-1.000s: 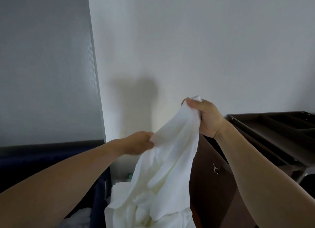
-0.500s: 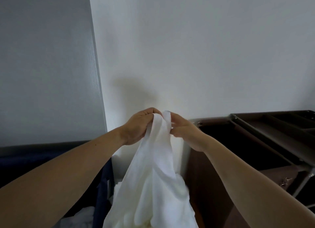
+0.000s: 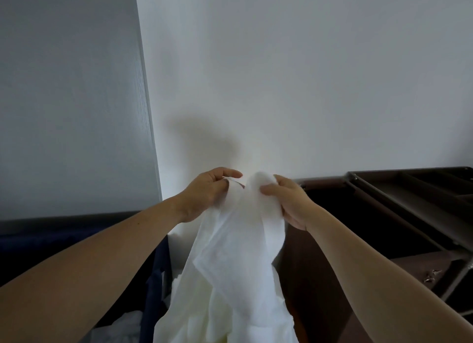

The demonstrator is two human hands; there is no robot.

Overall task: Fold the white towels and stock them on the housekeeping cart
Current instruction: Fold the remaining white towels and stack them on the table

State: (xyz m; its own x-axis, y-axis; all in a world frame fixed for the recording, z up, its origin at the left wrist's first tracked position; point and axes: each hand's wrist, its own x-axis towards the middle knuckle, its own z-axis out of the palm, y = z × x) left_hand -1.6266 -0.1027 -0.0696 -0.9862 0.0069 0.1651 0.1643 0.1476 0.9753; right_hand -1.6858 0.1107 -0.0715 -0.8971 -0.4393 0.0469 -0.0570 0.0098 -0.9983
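White wall (image 3: 307,86) fills most of what we see, with a grey panel (image 3: 71,99) to its left. We hold the white towel (image 3: 235,253) up in front of the wall. Our left hand (image 3: 207,191) pinches its top edge between thumb and curled fingers. Our right hand (image 3: 289,201) grips a bunched fold just beside it, thumb across the front. The towel hangs in loose folds from both hands down past the bottom of the view.

At the right stands the brown housekeeping cart (image 3: 320,278), with its divided top tray (image 3: 422,186) at the far right edge. The towel and our right forearm cover the cart's left side. At the lower left is a dark blue laundry bag (image 3: 153,278), and more white linen (image 3: 122,324) shows beside it.
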